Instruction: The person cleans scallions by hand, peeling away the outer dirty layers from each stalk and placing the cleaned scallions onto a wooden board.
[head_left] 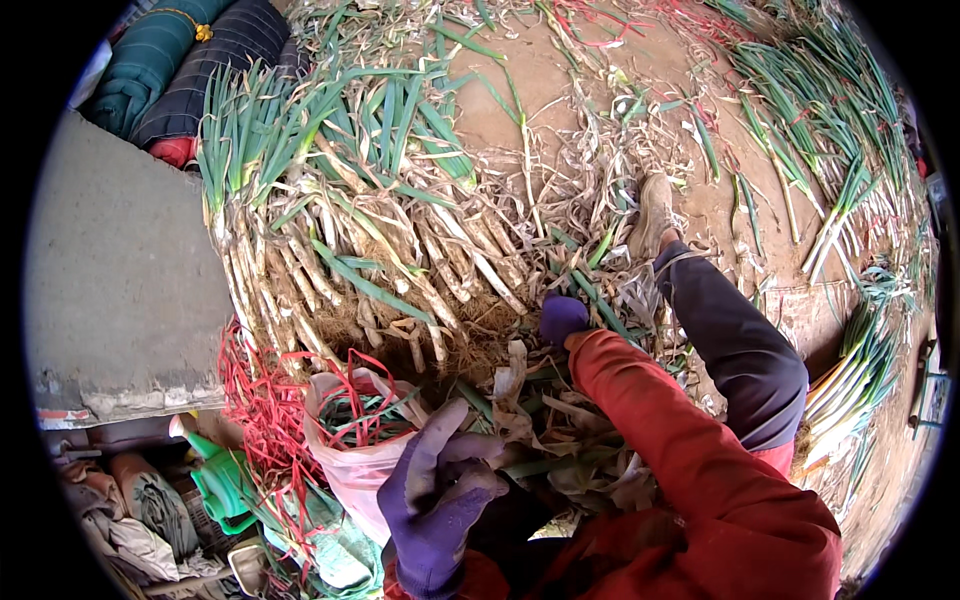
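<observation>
holds the left hand (435,505), gloved in purple, raised in front of a pale pink plastic bag (350,465), thumb and fingers bent loosely apart. reaches the right hand (564,318), in a like glove, down among dry leaves (545,415), just beside the root ends of a heap of green onions (360,230); cannot tell whether apart or clamped on anything, with fingertips hidden. has the heap on the floor (555,80) ahead and to the left, green tops pointing away, pale stalks and roots this way. has red strings (265,410) in and beside the bag, more green onions (850,390) far right. rests a brown shoe (655,205) on the litter beyond the right hand.
</observation>
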